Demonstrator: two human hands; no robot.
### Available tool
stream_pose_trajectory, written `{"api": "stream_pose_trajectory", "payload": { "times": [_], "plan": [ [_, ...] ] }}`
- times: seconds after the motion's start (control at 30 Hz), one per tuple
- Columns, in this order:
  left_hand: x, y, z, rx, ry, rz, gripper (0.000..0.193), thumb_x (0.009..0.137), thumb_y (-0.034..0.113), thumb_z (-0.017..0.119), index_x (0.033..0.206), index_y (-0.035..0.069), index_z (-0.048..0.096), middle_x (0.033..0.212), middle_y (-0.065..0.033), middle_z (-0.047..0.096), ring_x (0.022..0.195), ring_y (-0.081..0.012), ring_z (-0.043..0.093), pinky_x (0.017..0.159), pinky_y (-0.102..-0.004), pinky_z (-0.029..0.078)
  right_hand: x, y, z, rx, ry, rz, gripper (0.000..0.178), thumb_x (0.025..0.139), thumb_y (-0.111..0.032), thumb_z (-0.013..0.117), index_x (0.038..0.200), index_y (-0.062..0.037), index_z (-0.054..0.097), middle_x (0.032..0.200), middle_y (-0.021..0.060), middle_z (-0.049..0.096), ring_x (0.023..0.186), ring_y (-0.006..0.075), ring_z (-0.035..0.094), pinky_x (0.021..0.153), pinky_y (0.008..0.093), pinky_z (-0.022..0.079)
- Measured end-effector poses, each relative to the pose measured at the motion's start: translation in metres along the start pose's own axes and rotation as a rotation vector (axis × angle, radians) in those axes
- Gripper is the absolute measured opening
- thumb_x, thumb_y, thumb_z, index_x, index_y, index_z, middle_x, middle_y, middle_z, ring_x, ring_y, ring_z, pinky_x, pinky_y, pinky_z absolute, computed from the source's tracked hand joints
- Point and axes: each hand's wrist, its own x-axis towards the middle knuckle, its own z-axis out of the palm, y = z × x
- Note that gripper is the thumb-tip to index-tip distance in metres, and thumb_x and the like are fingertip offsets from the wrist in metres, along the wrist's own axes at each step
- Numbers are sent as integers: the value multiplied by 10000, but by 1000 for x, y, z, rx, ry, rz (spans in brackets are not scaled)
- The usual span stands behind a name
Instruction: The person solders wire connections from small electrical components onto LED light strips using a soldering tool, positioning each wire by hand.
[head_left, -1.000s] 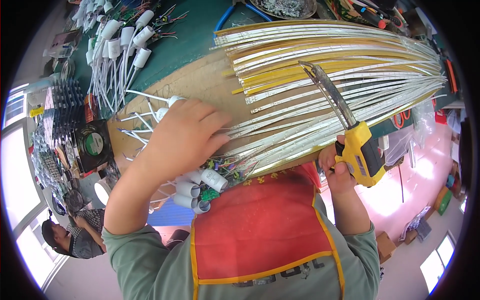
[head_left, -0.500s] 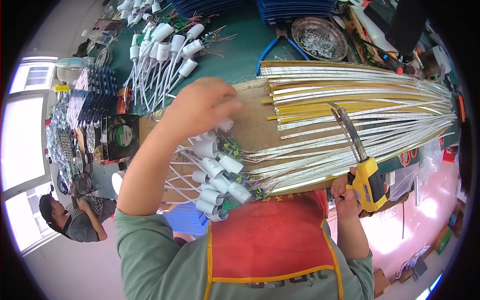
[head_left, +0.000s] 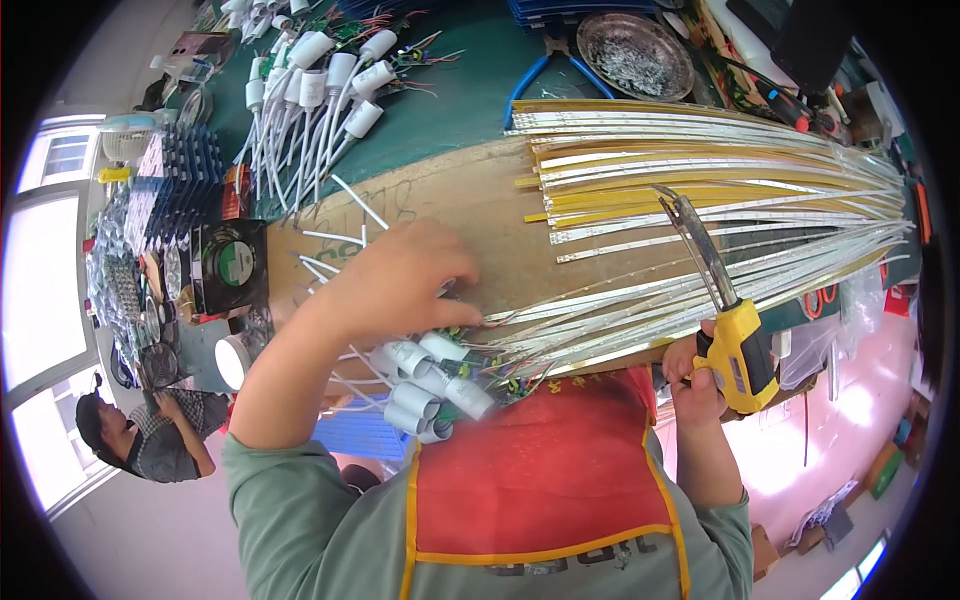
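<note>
My right hand (head_left: 694,380) grips a yellow and black soldering gun (head_left: 742,366) by its handle. The gun's long metal tip points up and left, over the LED strips (head_left: 640,250). Just above a bunch of white cylindrical housings (head_left: 408,357) with cables and small green circuit boards hangs my left hand (head_left: 412,275). Its fingers are curled, with the thumb apart from them. A bit of a white part (head_left: 447,287) shows in that gap; whether it is touched I cannot tell. The hand and forearm cover some of the bunch. Thin wires run from the housings to the strip ends.
Another heap of white housings with cables (head_left: 310,90) lies at the back left. Blue-handled pliers (head_left: 553,72) and a round metal dish of solder scraps (head_left: 640,57) lie at the back. A fan (head_left: 232,262) stands at the left. A person (head_left: 150,430) is beyond.
My left hand has come down and nearer to me, over the bunch, uncovering several white cables behind it. My right hand keeps hold of the soldering gun. The whole view has shifted slightly.
</note>
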Motion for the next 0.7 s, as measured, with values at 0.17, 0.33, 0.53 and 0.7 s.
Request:
{"api": "stream_pose_trajectory", "payload": {
  "times": [0.17,0.33,0.53,0.7],
  "plan": [
    [14,-28,-21,58,369,-306,239,849,242,745,1001,61,708,1037,-117,687,1006,-312,654,890,-418,515,-3,1,-1,23,44,23,695,909,-413,737,1390,-10,436,705,10,485,592,132,475,540,284,411],
    [26,-91,-45,538,898,-400,272,861,257,710,1061,74,685,1055,-124,686,1007,-340,649,869,-449,516,-2,1,3,19,46,-2,716,898,-423,748,1388,-4,436,707,4,485,599,127,478,541,283,410],
    [34,-106,-60,487,766,-717,255,858,236,696,1071,95,687,1009,-131,711,946,-350,679,821,-466,529,-1,-1,6,23,48,7,695,903,-408,742,1384,-4,445,715,4,486,598,122,466,542,281,401],
    [30,-96,-60,307,754,-702,263,871,213,682,1099,85,698,977,-129,714,899,-308,692,807,-416,537,-2,-1,2,33,4,18,672,921,-395,721,1395,-13,437,726,6,489,603,119,458,550,281,395]
  ]
}}
